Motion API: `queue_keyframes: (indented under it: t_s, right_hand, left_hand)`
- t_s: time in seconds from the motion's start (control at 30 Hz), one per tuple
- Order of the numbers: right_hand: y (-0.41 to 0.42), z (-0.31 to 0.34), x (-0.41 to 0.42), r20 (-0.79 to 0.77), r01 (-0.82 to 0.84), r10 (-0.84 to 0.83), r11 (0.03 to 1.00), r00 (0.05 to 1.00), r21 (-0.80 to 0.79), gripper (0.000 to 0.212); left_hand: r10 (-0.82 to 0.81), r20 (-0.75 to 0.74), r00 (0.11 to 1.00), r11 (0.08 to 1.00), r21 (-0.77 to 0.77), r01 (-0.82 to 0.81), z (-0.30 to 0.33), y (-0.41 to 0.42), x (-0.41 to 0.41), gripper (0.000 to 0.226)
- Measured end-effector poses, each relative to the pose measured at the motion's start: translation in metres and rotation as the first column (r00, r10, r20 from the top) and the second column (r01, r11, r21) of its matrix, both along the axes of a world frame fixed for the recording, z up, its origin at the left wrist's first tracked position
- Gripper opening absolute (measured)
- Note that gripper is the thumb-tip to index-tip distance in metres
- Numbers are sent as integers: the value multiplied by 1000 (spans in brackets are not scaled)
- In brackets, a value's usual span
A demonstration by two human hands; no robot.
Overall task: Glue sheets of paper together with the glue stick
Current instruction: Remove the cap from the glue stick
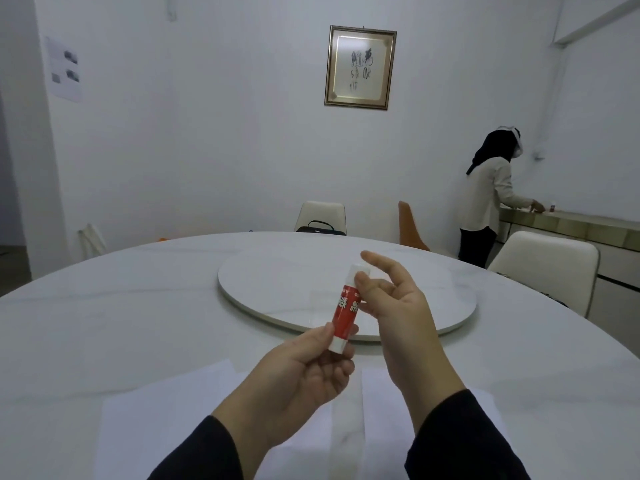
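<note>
While left hand (304, 372) fingers pinch the glue stick (346, 308) base, right hand (398, 306) fingers hover loosely spread beside its cap.

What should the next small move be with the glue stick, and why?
Probably pull the white cap off. The left hand grips the base of the glue stick, held above the table, and the right hand has its thumb on the stick just below the cap, which looks closed. The two paper sheets lie apart below and seem not yet joined.

Both paper sheets (166, 410) run off the bottom edge, partly hidden by forearms.
</note>
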State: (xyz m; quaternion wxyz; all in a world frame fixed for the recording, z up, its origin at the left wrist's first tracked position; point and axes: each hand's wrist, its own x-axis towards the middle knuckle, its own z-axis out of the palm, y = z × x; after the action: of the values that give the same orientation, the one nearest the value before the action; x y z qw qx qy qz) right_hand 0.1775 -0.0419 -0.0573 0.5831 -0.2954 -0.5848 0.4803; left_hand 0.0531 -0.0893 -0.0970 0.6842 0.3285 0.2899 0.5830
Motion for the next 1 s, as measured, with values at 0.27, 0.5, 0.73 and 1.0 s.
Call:
queue_keyframes:
  t_s: [0.27,0.5,0.73,1.0]
  right_hand:
    - [0,-3,-3,61,-18,17,1000,998,12,15]
    - [1,-1,1,-60,-22,18,998,998,-59,18]
    - [2,-2,0,-49,-26,24,998,999,-51,10]
    - [8,-1,6,-413,-54,-1,991,911,-122,15]
  left_hand:
    - [63,17,998,998,-10,-63,0,2,-2,29]
    - [-17,37,999,999,-39,19,1,0,-3,32]
    - [119,-37,992,992,35,-118,3,2,1,43]
    - [-49,113,992,999,-13,51,6,-2,-14,40]
